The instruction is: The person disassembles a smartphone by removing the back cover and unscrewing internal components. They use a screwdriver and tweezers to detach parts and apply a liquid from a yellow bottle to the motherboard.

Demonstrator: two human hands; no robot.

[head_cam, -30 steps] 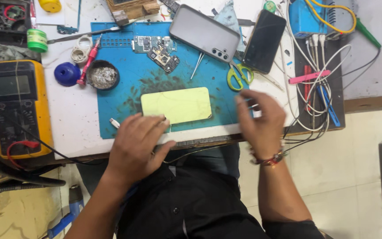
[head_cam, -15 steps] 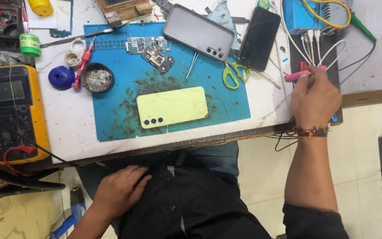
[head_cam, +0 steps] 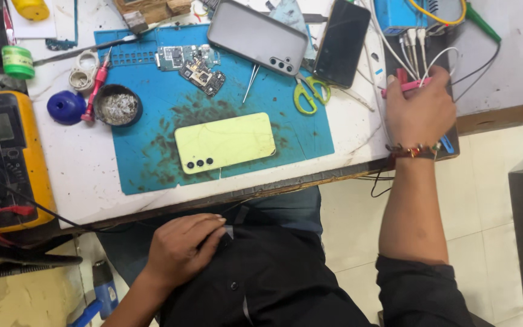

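Note:
A pale yellow-green phone lies back up on the blue work mat, touched by neither hand. My right hand is at the table's right edge, fingers closed around a pink tool among white cables. My left hand rests on my dark shirt in my lap, below the table edge, fingers loosely curled and holding nothing I can see.
On the mat lie circuit boards, tweezers and a grey phone. Green-handled scissors and a black phone sit to the right. A yellow multimeter, blue cap and solder dish stand left.
My left hand has dropped from the mat edge into my lap. My right hand has moved right from the phone to the cables and closed on the pink tool.

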